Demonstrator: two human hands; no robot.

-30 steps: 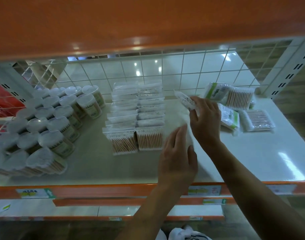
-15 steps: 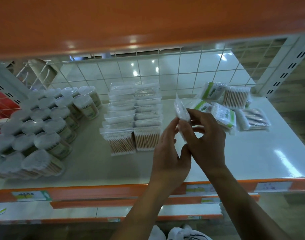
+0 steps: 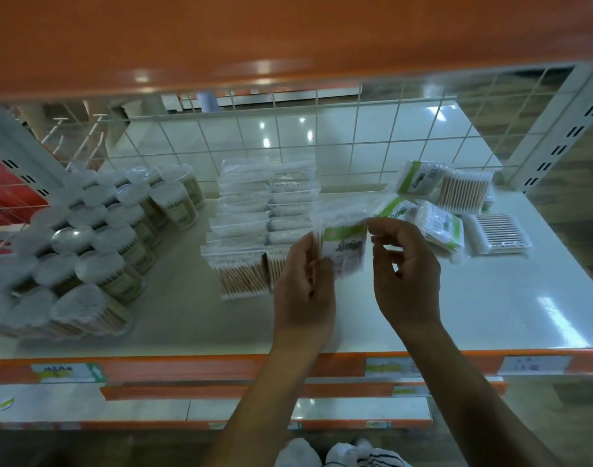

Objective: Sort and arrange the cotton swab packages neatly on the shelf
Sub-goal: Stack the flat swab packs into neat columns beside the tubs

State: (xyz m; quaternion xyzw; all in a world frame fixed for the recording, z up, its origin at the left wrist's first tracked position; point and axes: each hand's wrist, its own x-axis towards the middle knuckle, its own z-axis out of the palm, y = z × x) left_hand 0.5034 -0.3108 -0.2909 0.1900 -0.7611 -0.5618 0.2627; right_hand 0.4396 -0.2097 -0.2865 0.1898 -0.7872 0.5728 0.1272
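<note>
So the left hand (image 3: 305, 284) is gripping the held package (image 3: 344, 241) by its left edge, fingers curled round it. The right hand (image 3: 406, 274) is pinching the top right corner between thumb and fingertip, with the other fingers curled in loosely. The pack is hanging in the air over the middle of the shelf (image 3: 490, 298), just in front of the bagged rows (image 3: 268, 224) and partly covering the right-hand row.

Label-wise, it's showing a green band across the upper part of a white face, with some dark writing under it, but it's too blurry to read. No brand I can make out.

The pack is standing upright with its long axis roughly vertical, leaning a bit to the right, and the label is facing the camera.

The bags in the rows are standing with the sticks pointing up and down. The loose pile (image 3: 450, 210) at the right back is lying every which way, and the same green bands are showing on a few of those. The round tubs (image 3: 103, 237) are sitting packed together on the left. The price tags (image 3: 66, 372) on the orange front rail are smeared too, so nothing's legible there.
</note>
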